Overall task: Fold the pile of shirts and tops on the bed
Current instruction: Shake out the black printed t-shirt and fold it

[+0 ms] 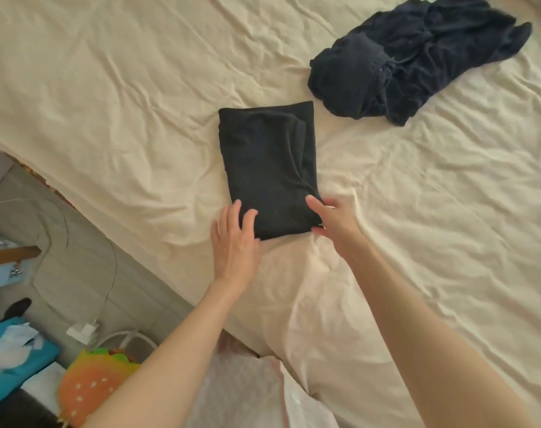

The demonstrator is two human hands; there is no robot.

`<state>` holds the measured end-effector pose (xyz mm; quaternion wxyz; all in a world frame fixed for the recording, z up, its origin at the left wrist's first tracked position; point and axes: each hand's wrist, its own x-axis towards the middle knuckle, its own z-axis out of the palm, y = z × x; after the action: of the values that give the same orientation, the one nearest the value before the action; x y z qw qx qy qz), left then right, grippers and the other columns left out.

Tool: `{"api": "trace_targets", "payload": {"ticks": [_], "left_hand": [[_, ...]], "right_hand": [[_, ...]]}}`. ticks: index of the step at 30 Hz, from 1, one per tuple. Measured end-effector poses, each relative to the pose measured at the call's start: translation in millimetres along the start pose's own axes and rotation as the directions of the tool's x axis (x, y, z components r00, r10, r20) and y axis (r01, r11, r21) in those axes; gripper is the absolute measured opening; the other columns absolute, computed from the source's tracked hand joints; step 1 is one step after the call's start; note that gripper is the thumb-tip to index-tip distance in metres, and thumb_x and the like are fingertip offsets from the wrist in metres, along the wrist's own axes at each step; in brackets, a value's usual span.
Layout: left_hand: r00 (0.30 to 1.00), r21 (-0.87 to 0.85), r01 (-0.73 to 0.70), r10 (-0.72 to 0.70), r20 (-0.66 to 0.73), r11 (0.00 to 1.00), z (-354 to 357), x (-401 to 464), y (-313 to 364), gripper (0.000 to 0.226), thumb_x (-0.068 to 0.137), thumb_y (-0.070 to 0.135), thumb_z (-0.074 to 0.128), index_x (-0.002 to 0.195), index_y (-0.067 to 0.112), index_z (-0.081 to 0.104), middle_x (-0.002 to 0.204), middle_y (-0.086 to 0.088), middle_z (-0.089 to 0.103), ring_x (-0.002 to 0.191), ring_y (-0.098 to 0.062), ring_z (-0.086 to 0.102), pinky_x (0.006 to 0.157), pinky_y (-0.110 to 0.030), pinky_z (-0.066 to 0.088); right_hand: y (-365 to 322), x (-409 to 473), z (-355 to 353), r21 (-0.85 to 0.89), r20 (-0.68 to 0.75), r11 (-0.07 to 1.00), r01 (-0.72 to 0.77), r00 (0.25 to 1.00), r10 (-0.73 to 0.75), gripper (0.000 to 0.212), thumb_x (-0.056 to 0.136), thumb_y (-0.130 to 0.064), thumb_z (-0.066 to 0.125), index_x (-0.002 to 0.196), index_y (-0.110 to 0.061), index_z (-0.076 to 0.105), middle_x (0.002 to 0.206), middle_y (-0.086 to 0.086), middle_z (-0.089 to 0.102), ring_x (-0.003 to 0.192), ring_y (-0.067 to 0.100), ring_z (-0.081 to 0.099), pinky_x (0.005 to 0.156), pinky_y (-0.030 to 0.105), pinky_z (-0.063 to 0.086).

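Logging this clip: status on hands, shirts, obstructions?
Left hand flat on folded black shirt, near edge. Right hand at its near right corner, grip unclear. Dark unfolded pile waiting, far right. Nothing in the way.

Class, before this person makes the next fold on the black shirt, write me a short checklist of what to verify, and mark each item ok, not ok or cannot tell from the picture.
1. Black shirt lies flat in a neat rectangle on the bed sheet: ok.
2. Left hand is on the shirt's near left corner, fingers straight: ok.
3. Right hand has a grip on the near right corner: cannot tell; its fingers touch the edge, but a pinch is not visible.
4. Right edge is smooth: not ok; a fold bunches there.
5. Sheet beyond the shirt is free for folding forward: ok.
6. Dark pile lies apart from the shirt: ok.
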<state>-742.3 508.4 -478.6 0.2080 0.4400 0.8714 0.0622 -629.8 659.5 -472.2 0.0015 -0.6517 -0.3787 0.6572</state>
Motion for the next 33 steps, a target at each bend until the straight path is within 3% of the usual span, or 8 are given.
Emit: {"api": "trace_targets", "payload": {"ticks": [5, 9, 12, 15, 20, 23, 28, 33], "left_hand": [[0.999, -0.064, -0.015, 0.017, 0.04, 0.998, -3, -4, -20, 0.02, 0.078, 0.002, 0.069, 0.097, 0.004, 0.061, 0.13, -0.022, 0.047, 0.118, -0.038, 0.047, 0.091, -0.047, 0.047], [0.997, -0.247, 0.077, -0.066, 0.05, 0.966, 3, -6, -20, 0.013, 0.082, -0.001, 0.059, 0.094, 0.006, 0.061, 0.125, -0.016, 0.049, 0.117, -0.03, 0.045, 0.099, -0.034, 0.039], [0.892, -0.684, 0.438, -0.378, 0.248, 0.583, -9, 3, -8, 0.03, 0.086, -0.003, 0.052, 0.114, 0.01, 0.05, 0.115, -0.005, 0.051, 0.108, -0.019, 0.05, 0.093, -0.025, 0.04], [0.744, -0.762, 0.611, -0.485, 0.459, 0.216, -16, 17, -8, 0.037, 0.093, 0.012, 0.055, 0.129, 0.009, 0.044, 0.119, -0.002, 0.055, 0.106, -0.015, 0.054, 0.09, -0.029, 0.044], [0.706, -0.684, 0.694, -0.397, 0.586, 0.225, -23, 21, -17, 0.013, 0.094, 0.013, 0.054, 0.088, 0.007, 0.063, 0.096, -0.01, 0.065, 0.085, -0.021, 0.058, 0.082, -0.04, 0.053], [0.601, -0.621, 0.783, -0.304, 0.739, 0.037, -36, 3, -21, 0.008, 0.094, 0.008, 0.053, 0.091, 0.006, 0.061, 0.089, -0.006, 0.066, 0.076, -0.015, 0.061, 0.055, -0.021, 0.054], [0.406, -0.434, 0.894, -0.206, 0.89, -0.11, -59, -33, -34, 0.005, 0.088, 0.01, 0.059, 0.087, 0.005, 0.06, 0.065, -0.007, 0.064, 0.048, -0.012, 0.059, 0.046, -0.02, 0.052], [0.512, -0.538, 0.776, -0.169, 0.842, -0.33, -78, 4, -18, 0.018, 0.093, 0.024, 0.049, 0.08, 0.014, 0.057, 0.056, -0.001, 0.06, 0.044, -0.012, 0.056, 0.042, -0.017, 0.043]], "right_hand": [[-2, 7, 9, -0.185, -0.194, 0.981, 0.062, 0.976, -0.099, 0.016, 0.086, -0.013, 0.057, 0.071, -0.012, 0.052, 0.072, 0.004, 0.053, 0.07, 0.018, 0.052, 0.062, 0.036, 0.047], [19, 8, -1, -0.101, -0.199, 0.994, 0.032, 0.979, -0.051, 0.021, 0.089, -0.022, 0.06, 0.094, -0.002, 0.061, 0.087, 0.004, 0.057, 0.079, 0.016, 0.054, 0.07, 0.029, 0.043], [26, 10, -1, 0.098, -0.138, 0.995, 0.013, 0.99, 0.0, 0.053, 0.079, -0.039, 0.072, 0.117, -0.012, 0.048, 0.114, 0.002, 0.053, 0.103, 0.017, 0.055, 0.089, 0.034, 0.048], [29, 16, 3, 0.029, -0.124, 0.999, -0.036, 0.992, 0.039, 0.078, 0.065, -0.046, 0.078, 0.126, -0.012, 0.044, 0.126, 0.002, 0.051, 0.111, 0.02, 0.056, 0.095, 0.041, 0.049], [20, 9, -2, 0.01, 0.008, 0.99, -0.143, 0.99, 0.143, 0.022, 0.079, -0.027, 0.072, 0.095, -0.014, 0.064, 0.102, 0.0, 0.067, 0.094, 0.017, 0.061, 0.073, 0.029, 0.045], [22, -18, -12, -0.023, 0.071, 0.975, -0.221, 0.972, 0.222, 0.023, 0.082, -0.023, 0.07, 0.1, -0.012, 0.061, 0.101, -0.001, 0.065, 0.09, 0.015, 0.059, 0.074, 0.03, 0.044], [33, -64, -30, 0.027, 0.208, 0.899, -0.437, 0.882, 0.423, 0.023, 0.081, -0.02, 0.072, 0.098, -0.008, 0.062, 0.089, 0.006, 0.063, 0.07, 0.018, 0.06, 0.065, 0.025, 0.047], [0, -55, -22, 0.42, 0.323, 0.799, -0.43, 0.894, 0.311, 0.03, 0.09, -0.038, 0.056, 0.104, -0.011, 0.058, 0.089, 0.001, 0.057, 0.074, 0.014, 0.058, 0.068, 0.027, 0.047]]}}
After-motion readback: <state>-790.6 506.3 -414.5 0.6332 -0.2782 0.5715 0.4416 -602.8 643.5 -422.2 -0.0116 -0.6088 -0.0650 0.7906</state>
